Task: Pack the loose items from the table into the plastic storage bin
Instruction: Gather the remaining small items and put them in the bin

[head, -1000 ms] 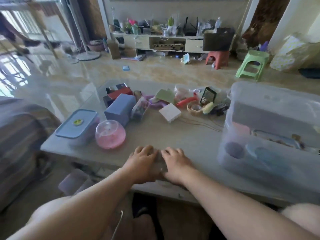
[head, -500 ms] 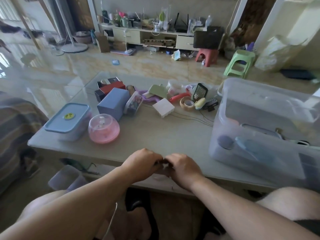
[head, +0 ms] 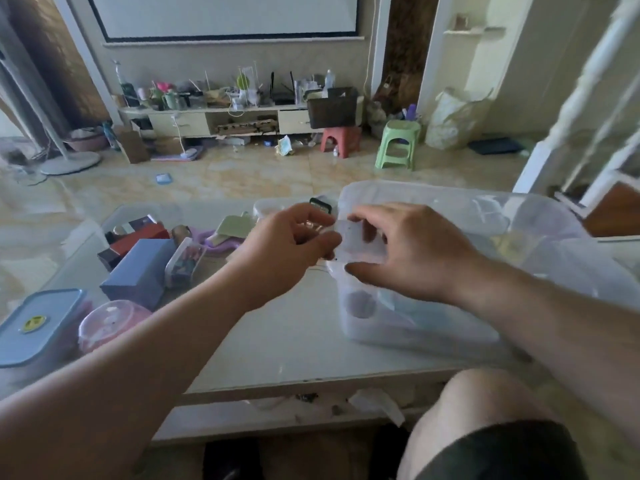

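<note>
Both hands hold a small clear plastic piece [head: 358,242] in the air over the near-left corner of the storage bin [head: 485,216], the left hand [head: 291,247] pinching its left edge and the right hand [head: 405,251] curled round it, above the table [head: 277,334] with its loose boxes [head: 138,271].

On the table [head: 294,341] the storage bin [head: 450,306] stands at the right, near the front edge. Both hands are raised over the bin's left wall, the left hand [head: 287,251] just left of the right hand [head: 412,251], with a small flat piece [head: 356,244] between them. At the table's left stand a lidded box [head: 38,323] and a domed container [head: 110,323] beside it, with a carton [head: 138,271] behind them. Two stools [head: 398,143] stand on the floor beyond.
</note>
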`<state>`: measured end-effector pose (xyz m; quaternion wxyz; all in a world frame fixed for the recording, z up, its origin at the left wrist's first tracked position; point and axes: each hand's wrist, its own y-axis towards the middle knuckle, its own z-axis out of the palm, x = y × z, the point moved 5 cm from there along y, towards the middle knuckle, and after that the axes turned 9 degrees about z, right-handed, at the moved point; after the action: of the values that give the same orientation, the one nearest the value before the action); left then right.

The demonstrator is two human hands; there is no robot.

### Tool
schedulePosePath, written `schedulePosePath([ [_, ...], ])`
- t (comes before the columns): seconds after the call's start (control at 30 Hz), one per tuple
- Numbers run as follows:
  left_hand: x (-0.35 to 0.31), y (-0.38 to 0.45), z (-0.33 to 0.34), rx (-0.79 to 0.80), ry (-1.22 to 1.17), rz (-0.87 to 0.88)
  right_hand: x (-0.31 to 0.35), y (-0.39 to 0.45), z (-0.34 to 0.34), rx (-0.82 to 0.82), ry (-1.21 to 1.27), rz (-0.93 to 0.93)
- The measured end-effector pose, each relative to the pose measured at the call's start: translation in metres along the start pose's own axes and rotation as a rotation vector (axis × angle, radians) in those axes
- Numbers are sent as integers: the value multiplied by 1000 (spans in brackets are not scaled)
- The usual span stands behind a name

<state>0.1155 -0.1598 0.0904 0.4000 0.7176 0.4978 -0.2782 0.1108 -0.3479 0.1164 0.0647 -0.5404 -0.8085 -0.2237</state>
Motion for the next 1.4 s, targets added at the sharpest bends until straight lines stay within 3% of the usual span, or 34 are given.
schedulePosePath([
  [0.13,-30,63,52,207,309,202,-83,29,-32,-4,-11,141],
  [0.27,-14,121,116,347,531,270,-171,56,3,308,172,371],
  [0.37,26,143,163,578,706,214,-225,70,42,452,180,479],
  [0.5,68,155,176,683,1073,173,-237,103,91,561,-165,379],
  [0.63,77,154,180,763,1123,151,-209,120,142,529,-209,237],
  [0.8,56,160,173,534,965,200,-206,106,160,459,-41,219],
  [0.97,36,164,133,351,783,262,-196,113,108,399,-100,205],
  [1.1,42,141,70,229,584,320,-156,125,58,269,14,244],
  [1.17,71,122,27,68,472,229,-115,133,44,188,118,214],
  [1.27,148,89,-32,-128,523,-46,-44,151,53,162,237,116],
  [1.33,200,69,-54,-164,569,-246,1,168,80,190,188,35],
  [1.4,240,57,-60,-88,613,-374,32,190,121,272,96,6],
])
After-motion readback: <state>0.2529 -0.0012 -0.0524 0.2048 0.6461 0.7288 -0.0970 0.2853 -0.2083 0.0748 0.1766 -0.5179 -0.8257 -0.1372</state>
